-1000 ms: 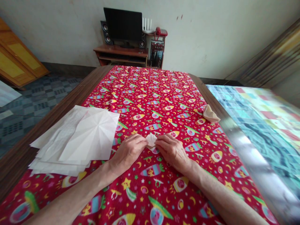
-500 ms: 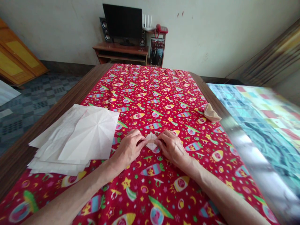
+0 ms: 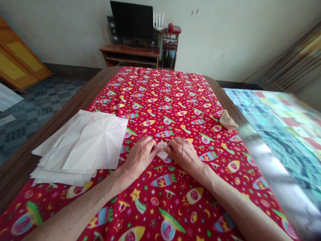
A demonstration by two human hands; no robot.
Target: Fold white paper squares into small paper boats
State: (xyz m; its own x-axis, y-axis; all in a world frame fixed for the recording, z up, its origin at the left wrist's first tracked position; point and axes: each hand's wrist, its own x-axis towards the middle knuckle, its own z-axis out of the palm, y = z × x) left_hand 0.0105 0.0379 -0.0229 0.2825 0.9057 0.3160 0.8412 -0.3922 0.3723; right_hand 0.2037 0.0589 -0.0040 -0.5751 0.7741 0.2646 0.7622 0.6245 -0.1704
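Note:
A small folded piece of white paper (image 3: 162, 151) lies on the red patterned cloth (image 3: 165, 204) in front of me. My left hand (image 3: 142, 152) pinches its left corner, thumb and fingers closed. From the other side my right hand (image 3: 184, 152) grips the right part of the paper, fingers curled over it. The fingertips of both hands hide the paper's side edges. To the left of my left hand lies a stack of creased white paper sheets (image 3: 94, 144), the top one marked with fold lines spreading from one point.
A folded beige piece (image 3: 228, 120) sits by the cloth's right edge. Brown table edges (image 3: 82, 87) show beside the cloth. Beyond stand a monitor (image 3: 131, 21) on a desk and a red telephone (image 3: 173, 29). A bed-like surface with patterned covers (image 3: 273, 130) is at the right.
Both hands stay on the small paper; the thumbs have shifted on it, and the raised fold between them now looks flatter. The view has tilted slightly.

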